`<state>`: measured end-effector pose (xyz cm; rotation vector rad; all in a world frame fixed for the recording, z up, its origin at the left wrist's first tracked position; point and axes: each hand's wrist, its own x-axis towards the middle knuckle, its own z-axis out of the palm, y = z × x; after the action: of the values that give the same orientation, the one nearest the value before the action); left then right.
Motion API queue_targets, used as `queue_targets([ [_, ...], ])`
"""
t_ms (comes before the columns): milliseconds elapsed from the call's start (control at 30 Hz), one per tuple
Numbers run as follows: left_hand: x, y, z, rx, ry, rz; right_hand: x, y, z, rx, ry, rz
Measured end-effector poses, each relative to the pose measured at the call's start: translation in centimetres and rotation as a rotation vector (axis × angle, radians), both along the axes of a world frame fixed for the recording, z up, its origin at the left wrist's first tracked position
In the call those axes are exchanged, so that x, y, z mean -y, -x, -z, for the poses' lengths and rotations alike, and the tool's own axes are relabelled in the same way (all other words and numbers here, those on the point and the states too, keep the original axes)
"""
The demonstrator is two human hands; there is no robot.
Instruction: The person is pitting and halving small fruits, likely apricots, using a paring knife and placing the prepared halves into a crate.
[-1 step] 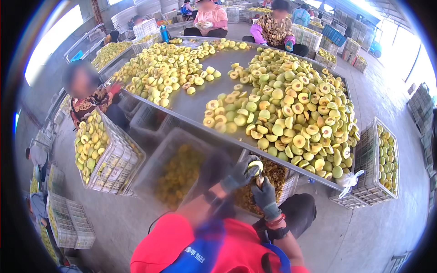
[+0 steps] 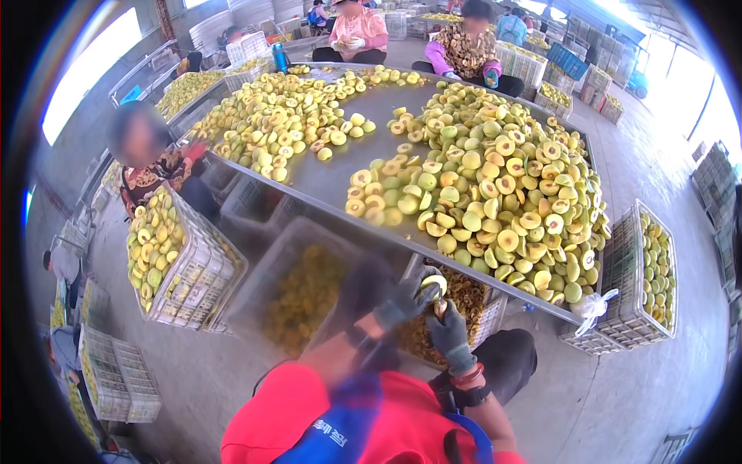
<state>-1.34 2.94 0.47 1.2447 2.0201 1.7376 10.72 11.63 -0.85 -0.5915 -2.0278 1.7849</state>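
Observation:
My left hand (image 2: pixel 402 301), in a dark grey glove, grips a pale yellow-green fruit half (image 2: pixel 435 283). Close against it, my right hand (image 2: pixel 450 336), in a grey glove, is closed around a small tool with a brownish end (image 2: pixel 440 308); its exact kind is too small to tell. Both hands are just off the near edge of a metal table (image 2: pixel 340 182). Below them stands a crate (image 2: pixel 490 315) of brown scraps. On the table, nearest my hands, lies a large heap of halved yellow-green fruit (image 2: pixel 502 193), many with brown centres.
A pale tub (image 2: pixel 251 282) with yellowish pieces stands left of my legs. Farther left is a tilted fruit crate (image 2: pixel 197 290); another crate (image 2: pixel 630 267) stands at the table's right. A second fruit heap (image 2: pixel 270 116) covers the table's far left. Co-workers sit around the table.

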Motion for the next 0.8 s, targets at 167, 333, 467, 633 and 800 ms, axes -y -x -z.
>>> queue_targets([
  [167, 0.8, -0.7, 0.4, 0.353, -0.137, 0.126, 0.8, -0.2, -0.1, -0.052, -0.495, -0.013],
  [333, 1.1, -2.3, -2.0, -0.002, -0.102, -0.002, 1.5, -0.4, -1.0, 0.119, -0.254, 0.018],
  [467, 0.9, -2.9, -3.1, -0.059, -0.116, -0.041, 1.9, -0.5, -2.7, 0.093, -0.247, -0.001],
  [633, 1.1, -3.4, -4.1, 0.142, -0.148, 0.003, 3.0, -0.7, -8.8, -0.197, 0.808, -0.167],
  [800, 1.0, -2.0, -1.9, 0.019, -0.169, 0.091, 1.3, -1.3, -6.2, 0.097, 0.546, -0.244],
])
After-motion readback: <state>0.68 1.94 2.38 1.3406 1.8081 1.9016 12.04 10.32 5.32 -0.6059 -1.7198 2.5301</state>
